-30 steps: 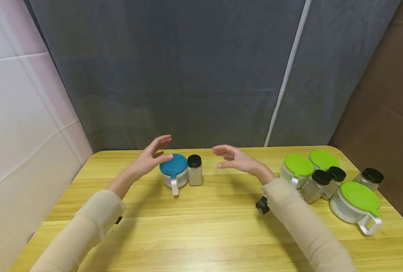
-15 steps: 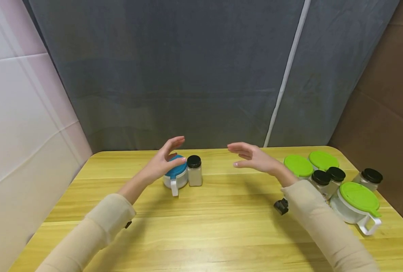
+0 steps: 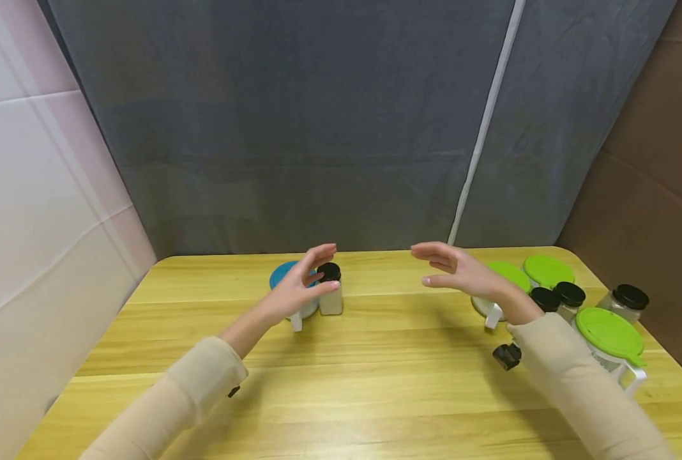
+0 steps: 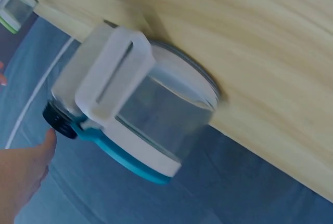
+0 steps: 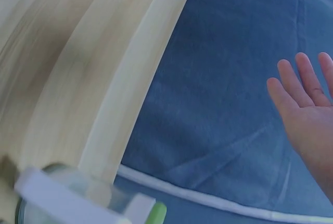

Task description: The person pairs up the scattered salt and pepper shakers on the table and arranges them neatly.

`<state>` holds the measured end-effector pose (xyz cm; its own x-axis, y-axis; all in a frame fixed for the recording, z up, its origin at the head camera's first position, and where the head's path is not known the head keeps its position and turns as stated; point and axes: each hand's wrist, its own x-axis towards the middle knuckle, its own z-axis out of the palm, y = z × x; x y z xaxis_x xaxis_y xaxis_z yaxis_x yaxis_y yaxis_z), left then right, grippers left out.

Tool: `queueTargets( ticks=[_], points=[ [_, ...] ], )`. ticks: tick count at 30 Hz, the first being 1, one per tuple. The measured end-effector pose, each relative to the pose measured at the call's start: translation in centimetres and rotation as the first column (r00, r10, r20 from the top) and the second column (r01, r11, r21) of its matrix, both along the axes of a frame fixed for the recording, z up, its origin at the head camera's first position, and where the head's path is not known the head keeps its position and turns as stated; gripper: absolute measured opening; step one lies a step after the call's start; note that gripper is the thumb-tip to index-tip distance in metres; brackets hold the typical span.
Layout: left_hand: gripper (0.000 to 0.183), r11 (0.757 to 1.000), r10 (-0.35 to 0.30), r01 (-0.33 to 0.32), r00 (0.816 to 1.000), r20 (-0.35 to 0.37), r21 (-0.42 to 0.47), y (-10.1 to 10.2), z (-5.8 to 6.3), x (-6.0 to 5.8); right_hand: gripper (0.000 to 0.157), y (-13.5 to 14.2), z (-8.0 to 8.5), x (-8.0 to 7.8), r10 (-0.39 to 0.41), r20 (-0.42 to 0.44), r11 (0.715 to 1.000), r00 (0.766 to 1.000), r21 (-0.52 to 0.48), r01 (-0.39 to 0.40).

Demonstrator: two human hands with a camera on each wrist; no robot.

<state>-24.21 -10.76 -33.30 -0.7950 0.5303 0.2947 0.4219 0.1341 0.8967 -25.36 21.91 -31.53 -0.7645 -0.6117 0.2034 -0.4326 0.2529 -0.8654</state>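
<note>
My left hand (image 3: 301, 287) hovers with loosely bent fingers, overlapping a blue-lidded seasoning jar (image 3: 281, 273) and a small black-capped spice bottle (image 3: 331, 305) in the head view. In the left wrist view, the jar's white handle (image 4: 115, 73) faces the camera, with the spice bottle (image 4: 75, 81) behind it. There the thumb (image 4: 49, 143) comes up to the black cap, and nothing is gripped. Fingers spread and palm bare, my right hand (image 5: 309, 112) is held in the air, left of a green-lidded jar (image 3: 510, 275) in the head view.
On the right of the wooden table (image 3: 341, 383) stand more green-lidded jars (image 3: 611, 335) and several black-capped spice bottles (image 3: 630, 299), partly behind my right forearm. A dark grey curtain (image 3: 295, 128) hangs at the table's back edge; a brown panel (image 3: 651, 223) bounds the right side.
Both hands have shifted to the right through the air. The left passed over the blue-lidded jar to the spice bottle; the right drew closer to the green-lidded jars. The jars have stayed put.
</note>
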Motion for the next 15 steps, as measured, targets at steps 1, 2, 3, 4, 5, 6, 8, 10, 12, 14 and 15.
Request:
queueTargets(
  ticks=[1,2,3,4,5,6,8,10,12,14,15],
  points=[
    [0.062,1.0,0.0,0.0,1.0,-0.002,0.0,0.2,-0.1,0.1,0.055,0.3,0.1,0.2,-0.009,-0.005,1.0,1.0,0.008,0.009],
    [0.062,1.0,-0.001,0.001,1.0,-0.007,-0.001,0.4,-0.1,0.2,0.055,0.6,0.2,0.3,-0.014,-0.012,1.0,1.0,0.016,0.014],
    [0.062,1.0,-0.004,0.004,1.0,-0.013,-0.002,0.6,-0.1,0.4,0.055,0.9,0.4,0.5,-0.02,-0.016,0.999,1.0,0.026,0.021],
    [0.062,1.0,-0.009,0.009,1.0,-0.023,-0.002,0.8,-0.1,0.5,0.055,1.1,0.5,0.6,-0.025,-0.022,0.999,0.999,0.033,0.026],
    [0.063,1.0,-0.012,0.012,0.999,-0.032,-0.004,1.0,-0.1,0.7,0.055,1.4,0.6,0.8,-0.029,-0.028,0.999,0.999,0.039,0.03],
    [0.063,1.0,-0.019,0.019,0.999,-0.043,0.001,1.2,0.0,0.8,0.055,1.7,0.8,0.9,-0.033,-0.041,0.998,0.999,0.045,0.035],
    [0.064,1.0,-0.028,0.028,0.998,-0.058,0.003,1.7,0.3,1.1,0.055,2.3,1.1,1.3,-0.045,-0.055,0.998,0.997,0.052,0.048],
    [0.064,0.999,-0.036,0.036,0.997,-0.062,-0.002,2.1,0.5,1.5,0.055,3.0,1.3,1.7,-0.059,-0.068,0.996,0.996,0.059,0.063],
    [0.063,0.999,-0.044,0.044,0.997,-0.062,-0.008,2.5,0.8,1.9,0.055,3.7,1.6,2.1,-0.076,-0.078,0.994,0.994,0.067,0.081],
    [0.063,0.998,-0.059,0.058,0.997,-0.053,-0.01,2.8,1.3,2.4,0.054,4.4,1.9,2.5,-0.088,-0.093,0.993,0.992,0.073,0.095],
    [0.063,0.998,-0.068,0.067,0.997,-0.049,-0.01,3.0,1.6,2.8,0.054,4.7,2.0,2.7,-0.091,-0.102,0.993,0.991,0.072,0.098]
  ],
)
